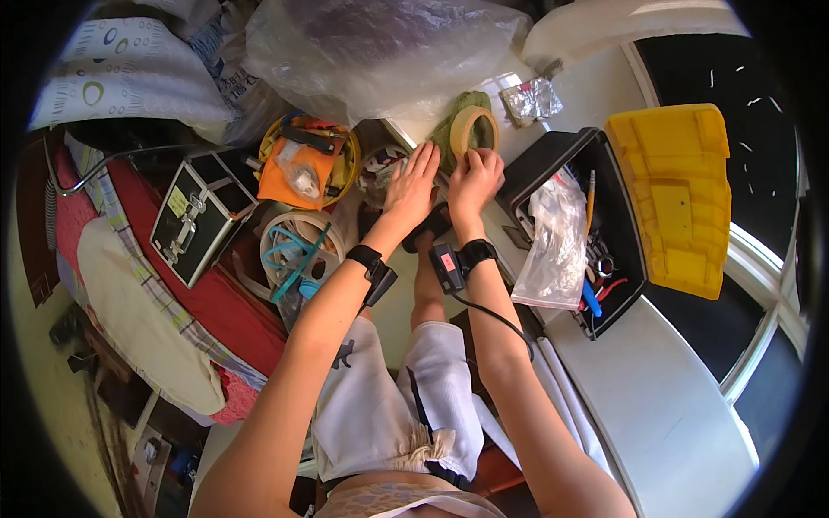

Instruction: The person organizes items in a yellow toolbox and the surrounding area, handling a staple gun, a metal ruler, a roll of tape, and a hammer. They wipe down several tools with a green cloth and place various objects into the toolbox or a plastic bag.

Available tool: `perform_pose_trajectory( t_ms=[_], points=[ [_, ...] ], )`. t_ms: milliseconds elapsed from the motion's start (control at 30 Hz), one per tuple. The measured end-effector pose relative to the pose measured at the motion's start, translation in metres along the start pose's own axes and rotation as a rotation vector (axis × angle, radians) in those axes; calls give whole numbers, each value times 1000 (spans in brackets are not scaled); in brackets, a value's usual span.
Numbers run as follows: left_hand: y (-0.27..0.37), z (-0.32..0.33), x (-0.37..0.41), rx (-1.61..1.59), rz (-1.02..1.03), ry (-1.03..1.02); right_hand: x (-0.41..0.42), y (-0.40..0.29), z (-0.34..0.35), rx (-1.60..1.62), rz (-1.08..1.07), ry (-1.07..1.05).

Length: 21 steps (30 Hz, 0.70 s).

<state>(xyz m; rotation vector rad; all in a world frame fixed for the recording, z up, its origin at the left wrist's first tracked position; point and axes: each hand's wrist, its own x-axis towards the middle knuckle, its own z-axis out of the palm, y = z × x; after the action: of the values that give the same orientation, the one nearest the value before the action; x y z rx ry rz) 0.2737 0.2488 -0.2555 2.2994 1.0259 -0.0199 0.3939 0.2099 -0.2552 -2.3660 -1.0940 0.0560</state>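
Observation:
A roll of tan masking tape (493, 123) stands on edge against a green cloth (471, 101) on the white surface. The fingers of my right hand (476, 181) are bent at the lower rim of the roll; whether they grip it is hidden by the hand's own back. Beside it, my left hand (413, 184) lies palm down with its fingers extended, the fingertips at the cloth's lower left edge. Nothing shows in the left hand. Crumpled foil (532, 101) lies to the right of the roll.
At right, an open black toolbox (622, 220) with a yellow lid (680, 201) holds pliers and a plastic bag (557, 239). Left are a yellow basket (355, 169) with an orange pouch, a round bin (267, 243) and a black case (194, 220). Plastic sheeting (388, 58) lies beyond the hands.

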Motion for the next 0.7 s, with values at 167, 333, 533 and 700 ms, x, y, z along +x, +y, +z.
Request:
perform_pose_trajectory(
  t_ms=[167,333,533,700],
  points=[
    [-2,5,2,223,20,-34,13,-4,-4,-78,36,-18],
    [7,3,6,235,7,-26,20,-5,-6,-59,91,-9],
    [10,4,6,215,-35,-15,2,0,-24,-85,-5,-108],
    [6,6,5,202,-40,-25,-10,-9,-52,43,32,-252]
  ],
)
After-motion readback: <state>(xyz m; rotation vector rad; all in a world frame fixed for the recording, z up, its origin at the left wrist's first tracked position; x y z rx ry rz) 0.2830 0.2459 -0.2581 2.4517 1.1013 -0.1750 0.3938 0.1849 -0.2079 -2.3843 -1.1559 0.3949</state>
